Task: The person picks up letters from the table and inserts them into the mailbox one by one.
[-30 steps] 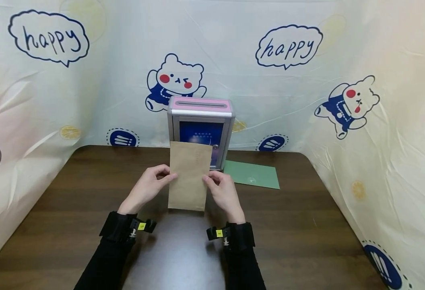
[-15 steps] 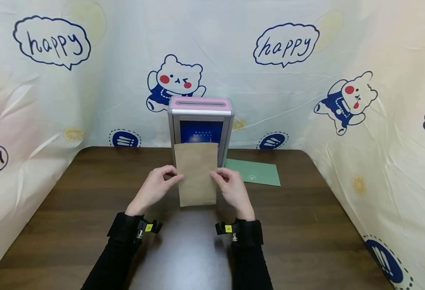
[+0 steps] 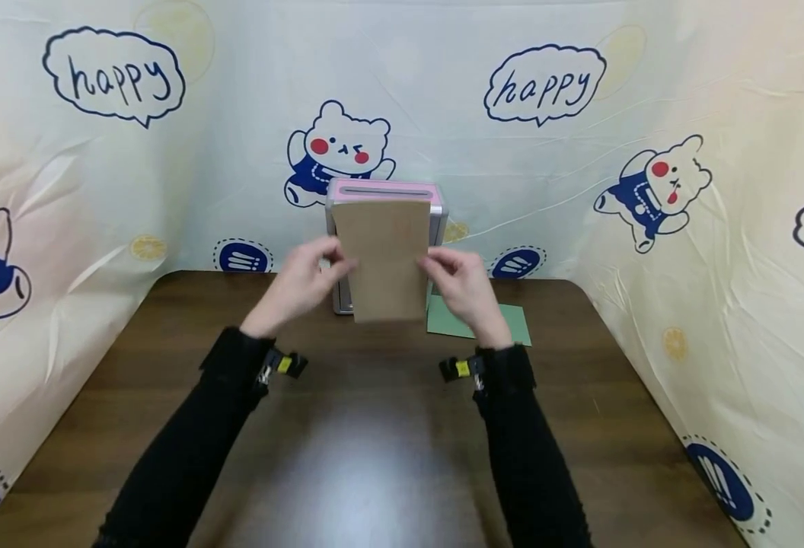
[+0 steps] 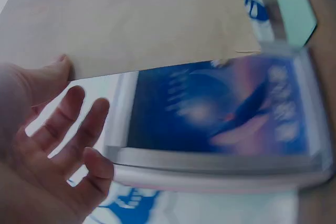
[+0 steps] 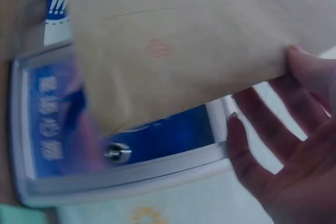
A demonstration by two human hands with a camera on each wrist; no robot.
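Note:
A brown kraft paper envelope (image 3: 388,262) hangs upright in front of a silver-framed slot box (image 3: 438,228), whose pink top carries a long narrow slot. My left hand (image 3: 306,278) pinches the envelope's left edge between thumb and fingers. On the opposite edge, my right hand (image 3: 464,285) pinches it the same way. Faint red marks show on the envelope (image 5: 157,49) in the right wrist view. Most of the box's blue front panel (image 4: 210,108) is hidden from the head view by the envelope, but both wrist views show parts of it.
A green envelope (image 3: 512,316) lies flat on the brown wooden table (image 3: 347,441), right of the box and partly behind my right hand. Behind the table hangs a pale curtain (image 3: 436,99) with printed bears. A small round lock (image 5: 118,153) sits on the box front.
Both hands have raised the brown envelope from low before the box to near its top, covering most of its front. The green envelope stays on the table.

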